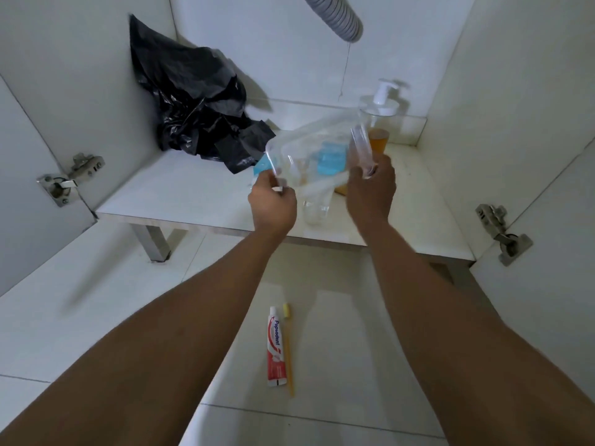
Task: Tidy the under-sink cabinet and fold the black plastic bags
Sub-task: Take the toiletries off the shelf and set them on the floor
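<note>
While crumpled black plastic bags (193, 107) lie heaped in the back-left corner of the white cabinet (167, 191), the left hand (273, 201) pinches a clear plastic box (309, 149) by its near edge and the right hand (370, 191) grips its right end.

The cabinet shelf (180, 194) lies bare at centre left of the frame, in front of the black plastic bags (196, 104) heaped in the upper-left corner. The middle is blocked: the left hand (273, 204) and right hand (370, 188) grip a clear container (309, 149) above a clear cup (314, 206), with a pump bottle (381, 114) behind. A drain hose (335, 17) hangs at top centre. Toothpaste (275, 347) and a toothbrush (288, 349) lie at lower centre on the floor (338, 333).
</note>
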Motion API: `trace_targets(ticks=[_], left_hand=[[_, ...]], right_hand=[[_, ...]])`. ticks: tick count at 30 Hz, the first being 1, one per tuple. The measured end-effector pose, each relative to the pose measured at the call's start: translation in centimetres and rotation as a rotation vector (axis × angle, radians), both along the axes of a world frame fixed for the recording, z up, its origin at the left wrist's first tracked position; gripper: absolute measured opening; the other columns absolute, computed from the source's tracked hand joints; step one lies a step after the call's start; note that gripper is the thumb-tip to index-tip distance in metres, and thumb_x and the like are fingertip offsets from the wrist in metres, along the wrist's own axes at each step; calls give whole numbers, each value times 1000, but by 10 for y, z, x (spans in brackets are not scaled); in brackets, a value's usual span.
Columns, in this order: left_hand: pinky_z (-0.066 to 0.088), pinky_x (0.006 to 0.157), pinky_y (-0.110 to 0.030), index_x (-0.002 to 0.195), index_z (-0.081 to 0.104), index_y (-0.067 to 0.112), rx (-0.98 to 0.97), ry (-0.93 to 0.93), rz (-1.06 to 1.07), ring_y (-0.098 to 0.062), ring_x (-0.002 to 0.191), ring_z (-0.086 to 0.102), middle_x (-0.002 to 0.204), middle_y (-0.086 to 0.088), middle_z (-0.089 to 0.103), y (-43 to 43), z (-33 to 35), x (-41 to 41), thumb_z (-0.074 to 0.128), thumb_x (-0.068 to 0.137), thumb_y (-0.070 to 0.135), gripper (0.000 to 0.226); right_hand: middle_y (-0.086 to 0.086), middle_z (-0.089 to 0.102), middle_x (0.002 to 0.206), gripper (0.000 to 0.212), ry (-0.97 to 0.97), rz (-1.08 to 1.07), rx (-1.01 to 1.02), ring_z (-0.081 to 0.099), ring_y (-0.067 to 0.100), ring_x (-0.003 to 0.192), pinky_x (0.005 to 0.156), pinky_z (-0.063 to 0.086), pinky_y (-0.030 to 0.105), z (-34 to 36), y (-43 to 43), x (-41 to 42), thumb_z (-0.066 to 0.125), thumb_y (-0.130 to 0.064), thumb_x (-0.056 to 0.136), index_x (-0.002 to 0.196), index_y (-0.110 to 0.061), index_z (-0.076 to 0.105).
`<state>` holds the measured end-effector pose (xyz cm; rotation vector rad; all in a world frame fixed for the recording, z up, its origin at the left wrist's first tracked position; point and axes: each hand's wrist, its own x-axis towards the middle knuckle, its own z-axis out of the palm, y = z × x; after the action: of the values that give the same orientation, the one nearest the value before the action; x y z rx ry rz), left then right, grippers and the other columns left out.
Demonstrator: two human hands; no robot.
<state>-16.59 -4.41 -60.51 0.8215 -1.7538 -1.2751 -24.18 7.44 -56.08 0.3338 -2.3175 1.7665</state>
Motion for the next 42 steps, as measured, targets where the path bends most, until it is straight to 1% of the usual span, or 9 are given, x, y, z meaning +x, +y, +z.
trace_targets(ticks=[3, 11, 14, 17, 22, 30, 35, 38, 42], left_hand=[[49, 77, -29, 109, 49, 15, -74, 122, 80, -25, 87, 62, 100, -5, 60, 25, -28, 38, 51, 87, -4, 29], [52, 83, -38, 110, 43, 23, -52, -191, 14, -23, 95, 61, 107, 0, 59, 45, -116, 113, 51, 92, 1, 30], [52, 86, -38, 120, 49, 16, 17, -312, -65, -23, 98, 62, 110, 0, 59, 55, -143, 115, 54, 92, 4, 32], [52, 91, -39, 135, 50, 15, 81, -440, -199, -25, 105, 60, 120, -4, 56, 69, -158, 100, 59, 92, 10, 44], [48, 99, -35, 144, 49, 11, 163, -560, -330, -26, 114, 60, 128, -6, 62, 89, -160, 71, 63, 90, 14, 56], [55, 93, -54, 131, 61, 2, 360, -494, -368, -35, 104, 69, 118, -13, 69, 114, -174, 46, 62, 65, 28, 71], [47, 100, -30, 131, 60, -1, 289, -596, -412, -29, 116, 62, 125, -14, 66, 134, -151, 53, 68, 85, 20, 51], [45, 101, -30, 139, 54, 2, 226, -614, -404, -25, 121, 60, 133, -13, 63, 133, -149, 57, 66, 91, 22, 53], [39, 80, -24, 123, 65, 12, -12, -517, -341, -16, 99, 61, 104, -1, 70, 118, -126, 62, 66, 93, 30, 35]], right_hand=[[1, 55, 126, 40, 26, 44, -50, 59, 16, 111, 90, 54, 35, -37, 0, 40, 55, -20, 90, 129, -19, 46], [-11, 59, 96, 33, -221, 123, 135, 61, 13, 82, 70, 56, 38, -148, 49, 109, 63, -21, 79, 103, -34, 45], [-10, 58, 102, 36, -306, 128, 196, 63, 18, 90, 74, 58, 39, -180, 76, 114, 66, -24, 83, 112, -35, 45], [1, 54, 115, 44, -307, 63, 266, 59, 23, 101, 80, 52, 31, -200, 99, 108, 66, -20, 87, 128, -15, 51], [11, 48, 135, 63, -392, -70, 247, 58, 26, 114, 91, 50, 32, -205, 118, 87, 63, -17, 91, 148, -10, 37], [13, 54, 134, 47, -532, -185, 271, 56, 30, 116, 97, 48, 38, -216, 149, 61, 52, -21, 95, 141, -12, 44], [14, 49, 140, 47, -567, -240, 293, 53, 32, 122, 98, 47, 42, -225, 158, 67, 51, -21, 96, 142, -13, 44], [12, 46, 138, 44, -508, -329, 364, 48, 31, 122, 95, 46, 47, -218, 155, 70, 53, -22, 95, 138, -15, 48], [6, 49, 128, 32, -259, -342, 291, 53, 25, 110, 81, 46, 36, -184, 139, 68, 53, -21, 93, 125, -16, 55]])
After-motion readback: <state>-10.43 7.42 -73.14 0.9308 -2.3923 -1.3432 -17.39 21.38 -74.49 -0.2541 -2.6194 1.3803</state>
